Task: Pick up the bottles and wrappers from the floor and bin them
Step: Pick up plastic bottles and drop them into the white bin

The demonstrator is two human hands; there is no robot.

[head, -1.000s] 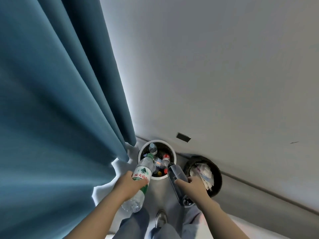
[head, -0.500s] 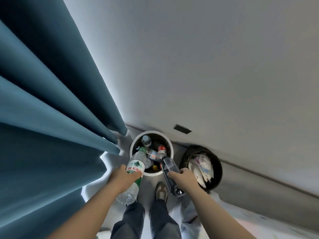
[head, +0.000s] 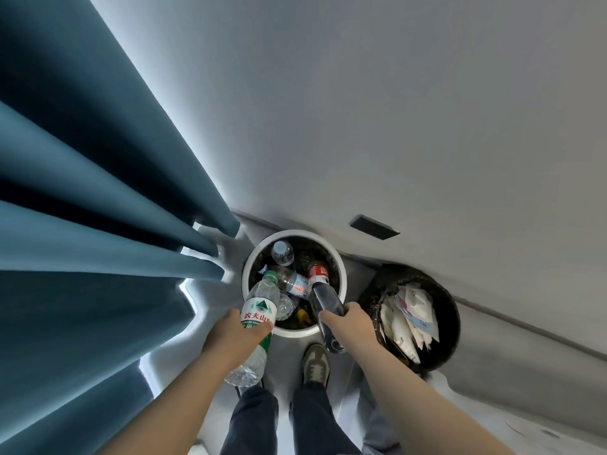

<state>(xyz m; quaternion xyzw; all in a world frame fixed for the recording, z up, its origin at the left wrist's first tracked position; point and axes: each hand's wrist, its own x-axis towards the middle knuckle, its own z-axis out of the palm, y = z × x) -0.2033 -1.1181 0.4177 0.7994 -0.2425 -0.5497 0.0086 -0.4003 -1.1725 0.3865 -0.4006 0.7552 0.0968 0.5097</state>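
Firmly — left fingers (head: 262, 329) round crinkled clear bottle (head: 261, 298), right fingers (head: 329, 317) round smooth dark bottle (head: 325, 298)

- Clear bottle (head: 259, 310): lower label covered by the left hand (head: 235, 336).
- Dark bottle (head: 323, 298): middle covered by the right hand (head: 353, 325).
- White bin (head: 343, 277): near rim partly behind both bottles; items at the bottom too dark to tell.
- Black bin (head: 455, 310): near-left rim behind the right hand.
- Wrappers (head: 410, 316): print too small to read.
- Curtain (head: 82, 224): cut off at the left edge.
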